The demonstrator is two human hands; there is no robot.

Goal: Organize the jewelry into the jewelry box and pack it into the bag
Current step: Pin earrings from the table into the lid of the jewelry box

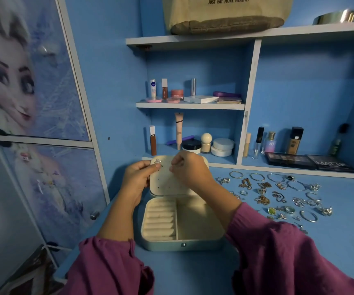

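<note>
At worktop (193,273) front edge: jewelry box (182,228) open, ring rolls and side compartment bare. Just beyond, lid (165,182) propped upright, left hand (136,179) gripping its left edge, likely steadying the perforated panel; stud earring (158,161) seated near top corner. Right hand (187,169) curled against panel, fingertips pinched, on what cannot tell. Loose jewelry (278,196) spread right, within reach. Farthest, up on top shelf (299,31): bag (225,15), waiting for the box
</note>
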